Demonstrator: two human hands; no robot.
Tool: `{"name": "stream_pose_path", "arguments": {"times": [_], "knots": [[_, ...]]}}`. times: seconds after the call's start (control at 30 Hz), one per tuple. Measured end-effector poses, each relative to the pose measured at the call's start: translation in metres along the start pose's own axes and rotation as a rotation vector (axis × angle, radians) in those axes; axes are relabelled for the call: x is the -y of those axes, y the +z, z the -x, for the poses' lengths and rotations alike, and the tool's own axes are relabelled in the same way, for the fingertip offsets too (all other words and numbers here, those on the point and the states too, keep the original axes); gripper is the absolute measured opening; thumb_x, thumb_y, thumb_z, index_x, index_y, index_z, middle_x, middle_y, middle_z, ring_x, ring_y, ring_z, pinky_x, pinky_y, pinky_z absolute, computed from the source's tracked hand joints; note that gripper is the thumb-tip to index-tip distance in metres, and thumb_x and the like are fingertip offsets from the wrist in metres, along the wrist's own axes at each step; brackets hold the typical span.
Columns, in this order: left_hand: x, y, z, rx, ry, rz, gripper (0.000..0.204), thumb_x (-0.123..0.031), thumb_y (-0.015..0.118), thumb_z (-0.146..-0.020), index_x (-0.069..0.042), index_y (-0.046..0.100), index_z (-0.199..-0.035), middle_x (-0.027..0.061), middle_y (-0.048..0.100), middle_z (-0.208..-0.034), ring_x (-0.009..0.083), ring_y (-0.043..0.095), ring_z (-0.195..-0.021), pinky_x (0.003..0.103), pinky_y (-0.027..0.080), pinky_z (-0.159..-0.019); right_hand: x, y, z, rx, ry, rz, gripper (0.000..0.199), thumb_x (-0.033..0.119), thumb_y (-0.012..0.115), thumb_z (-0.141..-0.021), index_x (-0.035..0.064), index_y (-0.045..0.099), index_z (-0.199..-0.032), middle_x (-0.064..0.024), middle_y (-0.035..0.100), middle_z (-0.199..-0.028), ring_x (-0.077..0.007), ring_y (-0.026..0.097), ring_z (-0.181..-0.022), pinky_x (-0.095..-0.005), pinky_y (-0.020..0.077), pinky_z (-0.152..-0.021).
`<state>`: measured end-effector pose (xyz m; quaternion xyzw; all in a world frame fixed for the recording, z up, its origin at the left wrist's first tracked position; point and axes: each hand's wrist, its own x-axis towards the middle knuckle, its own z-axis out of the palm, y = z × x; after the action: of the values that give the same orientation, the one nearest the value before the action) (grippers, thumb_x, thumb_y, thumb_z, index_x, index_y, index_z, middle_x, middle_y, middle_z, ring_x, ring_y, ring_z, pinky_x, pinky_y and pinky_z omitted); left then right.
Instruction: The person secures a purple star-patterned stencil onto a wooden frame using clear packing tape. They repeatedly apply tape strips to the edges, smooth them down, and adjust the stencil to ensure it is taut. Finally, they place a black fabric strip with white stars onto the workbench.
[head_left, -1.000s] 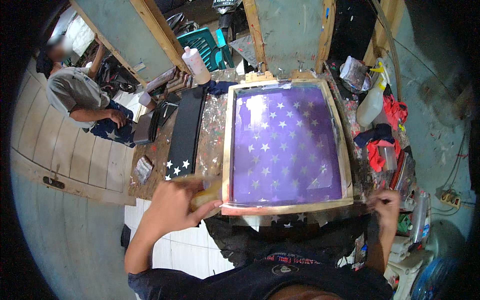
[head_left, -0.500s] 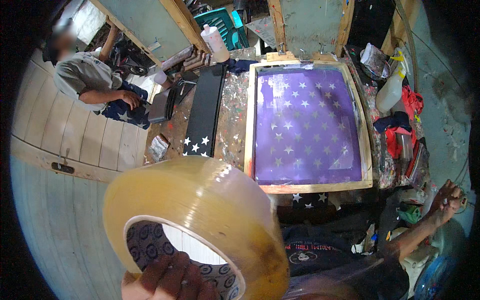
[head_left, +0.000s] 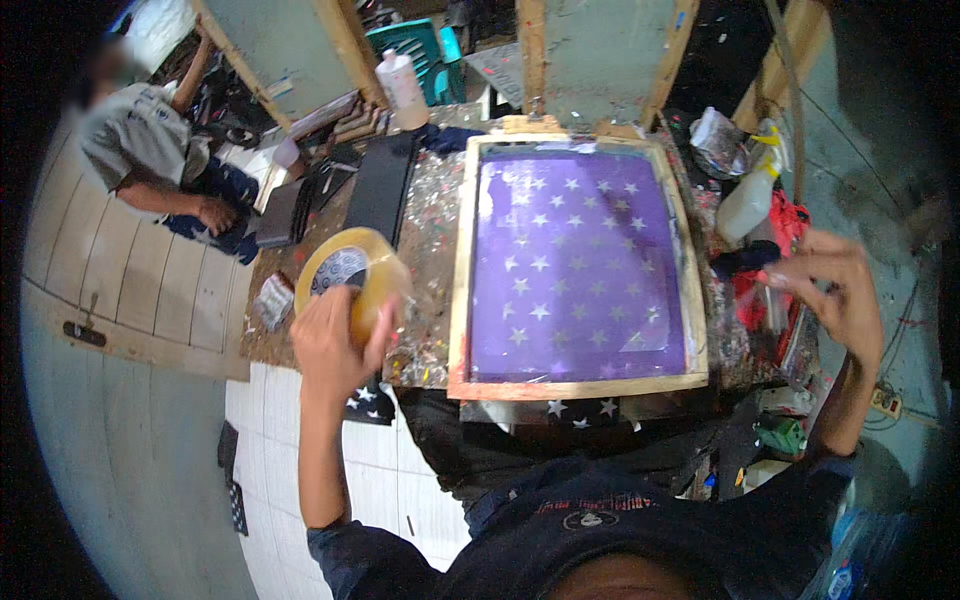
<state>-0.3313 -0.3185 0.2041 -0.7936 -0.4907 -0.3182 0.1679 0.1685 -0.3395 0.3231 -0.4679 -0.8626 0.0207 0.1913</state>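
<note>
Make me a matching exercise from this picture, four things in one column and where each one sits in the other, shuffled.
Things:
1. roll of clear packing tape
2. wooden-framed purple screen with star pattern
3. white spray bottle with yellow trigger
4. white plastic bottle

Places:
A. far edge of the bench, left of the frame
B. in the left hand
C. flat on the bench, centre
D. right of the frame

Pairs: 1-B, 2-C, 3-D, 4-A

Blurred: right hand (head_left: pixel 835 290), fingers motion-smeared, pinched item unreadable. Partly hidden: tape roll (head_left: pixel 350 280), near rim behind gripping left hand (head_left: pixel 335 345). Face of seated person (head_left: pixel 140 150) obscured.
</note>
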Motion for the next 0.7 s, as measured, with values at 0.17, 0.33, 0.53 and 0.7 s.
{"name": "stream_pose_path", "arguments": {"times": [0.17,0.33,0.53,0.7], "knots": [[0.1,0.144,0.078,0.082,-0.186,-0.212,0.036,-0.032,0.072,-0.088,0.0,0.056,-0.084,0.0204,0.06,-0.07,0.0392,0.059,-0.063,0.045,0.047,-0.06,0.035,-0.027,-0.062,0.023,-0.225,0.101,0.016,0.011,0.074,-0.079,0.0018,0.074,-0.091,-0.009,0.06,-0.075,-0.025,0.057,-0.067,-0.0371,0.0443,-0.061],[0.078,0.145,0.078,0.253,-0.436,-0.17,0.044,-0.037,0.076,-0.084,0.004,0.059,-0.092,0.0227,0.062,-0.085,0.0388,0.061,-0.084,0.045,0.047,-0.077,0.04,-0.031,-0.096,0.044,-0.383,0.153,0.012,0.01,0.072,-0.082,0.0011,0.072,-0.09,-0.0082,0.054,-0.072,-0.0238,0.058,-0.067,-0.0371,0.0439,-0.06],[-0.082,0.132,-0.039,0.022,-0.34,1.033,0.099,-0.048,0.092,-0.057,-0.001,0.048,-0.132,0.0167,0.056,-0.13,0.0284,0.054,-0.12,0.042,0.043,-0.103,0.035,0.012,-0.144,-0.01,-0.483,0.063,0.01,0.01,0.072,-0.084,0.0028,0.073,-0.089,-0.0084,0.062,-0.082,-0.0246,0.06,-0.07,-0.0356,0.0474,-0.064],[-0.145,0.159,-0.098,0.511,-0.384,1.553,0.055,-0.006,0.079,-0.08,-0.002,0.051,-0.128,0.0144,0.069,-0.11,0.0237,0.068,-0.101,0.034,0.056,-0.084,-0.012,0.035,-0.181,-0.086,-0.497,0.033,0.012,0.013,0.071,-0.086,0.0041,0.074,-0.094,-0.0082,0.066,-0.088,-0.0238,0.063,-0.076,-0.0325,0.0497,-0.073]]}}
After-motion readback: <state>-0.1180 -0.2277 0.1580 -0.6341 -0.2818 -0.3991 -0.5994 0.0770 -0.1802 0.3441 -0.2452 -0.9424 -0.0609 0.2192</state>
